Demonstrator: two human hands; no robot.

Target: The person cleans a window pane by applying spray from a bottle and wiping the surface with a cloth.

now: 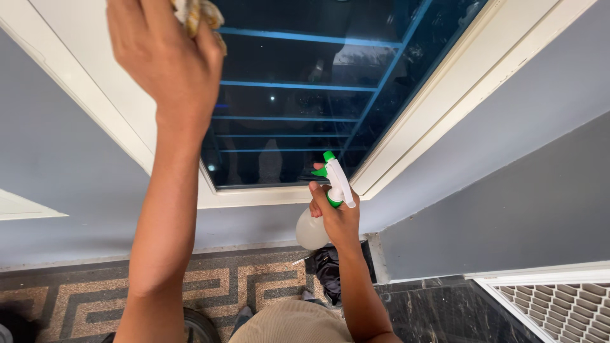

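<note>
Grey wall (51, 146) around white-framed window (298, 95), dark glass, blue bars. Left hand (162, 57) at 11 o'clock, fingers closed on yellowish cloth (197, 16), pressed flat against frame edge. Right hand (337, 216) at 6 o'clock, gripping spray bottle (321, 213), nozzle aimed at glass.

Packages: translucent white plastic spray bottle with green-and-white trigger (321, 209) | in hand below window | labels, signs, screens: none

The cloth (198, 18) is mostly hidden behind the left hand (162, 54), and the top edge cuts both; the right hand (337, 216) covers the spray bottle (314, 230) neck
</note>
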